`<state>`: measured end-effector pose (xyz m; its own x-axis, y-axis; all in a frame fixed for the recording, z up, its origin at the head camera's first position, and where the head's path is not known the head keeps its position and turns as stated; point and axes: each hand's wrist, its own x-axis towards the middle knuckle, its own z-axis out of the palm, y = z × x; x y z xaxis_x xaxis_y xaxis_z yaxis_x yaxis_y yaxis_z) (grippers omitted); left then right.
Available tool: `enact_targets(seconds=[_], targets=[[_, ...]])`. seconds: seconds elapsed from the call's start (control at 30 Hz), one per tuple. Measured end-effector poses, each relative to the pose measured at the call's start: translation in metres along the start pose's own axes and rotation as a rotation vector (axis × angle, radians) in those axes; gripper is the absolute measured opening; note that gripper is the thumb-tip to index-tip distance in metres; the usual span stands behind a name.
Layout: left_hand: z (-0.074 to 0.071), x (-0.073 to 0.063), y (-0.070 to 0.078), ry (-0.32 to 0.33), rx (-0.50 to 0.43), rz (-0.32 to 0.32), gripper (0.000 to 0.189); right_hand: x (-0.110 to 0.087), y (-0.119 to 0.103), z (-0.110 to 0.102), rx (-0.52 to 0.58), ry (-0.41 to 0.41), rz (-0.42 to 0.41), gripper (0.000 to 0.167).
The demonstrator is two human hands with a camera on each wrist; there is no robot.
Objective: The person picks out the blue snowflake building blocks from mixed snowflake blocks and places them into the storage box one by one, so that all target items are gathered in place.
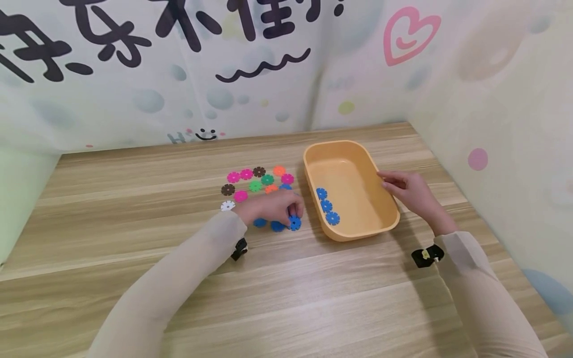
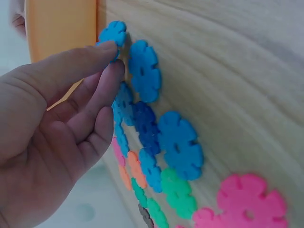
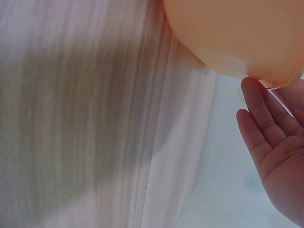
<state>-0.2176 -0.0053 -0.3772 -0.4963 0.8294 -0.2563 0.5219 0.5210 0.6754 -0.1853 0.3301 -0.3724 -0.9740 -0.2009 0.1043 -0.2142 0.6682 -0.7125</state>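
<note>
My left hand [image 1: 278,205] pinches a blue snowflake building disc [image 1: 294,223] between thumb and fingertips, just left of the yellow-orange plastic basin [image 1: 390,219]. In the left wrist view, the thumb and index finger cover part of that blue disc [image 2: 114,33]. Several more blue discs [image 2: 180,145] lie on the table below the hand, some hidden by it in the head view. Along the basin's left inner side rest three blue discs [image 1: 326,205]. My right hand [image 1: 412,195] holds the basin's right rim, thumb on one side and nearly straight fingers [image 3: 256,102] against the outer wall.
Left of the basin, pink discs [image 1: 240,196], green discs [image 1: 255,186], orange discs [image 1: 279,170], brown discs [image 1: 228,189] and a white disc [image 1: 227,205] are spread on the wood-grain table [image 1: 268,303]. A printed wall covering [image 1: 367,89] rises behind and to the right.
</note>
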Motion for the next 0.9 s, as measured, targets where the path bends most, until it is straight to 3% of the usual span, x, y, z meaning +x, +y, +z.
enact_targets(seconds=[0.27,0.5,0.63,0.9], targets=[[-0.013,-0.001,0.007,0.015,0.028,0.014,0.020,0.001,0.000,0.000,-0.007,0.005,-0.008,0.033],[-0.032,-0.002,0.018,0.041,0.101,0.010,0.018,0.000,-0.001,0.000,-0.008,0.006,-0.013,0.031],[-0.044,-0.002,0.027,0.044,0.093,0.000,0.018,0.000,-0.001,0.000,-0.010,0.010,-0.022,0.031],[-0.069,0.009,0.048,0.026,0.109,0.021,0.023,0.000,0.000,-0.001,-0.002,0.002,-0.017,0.032]])
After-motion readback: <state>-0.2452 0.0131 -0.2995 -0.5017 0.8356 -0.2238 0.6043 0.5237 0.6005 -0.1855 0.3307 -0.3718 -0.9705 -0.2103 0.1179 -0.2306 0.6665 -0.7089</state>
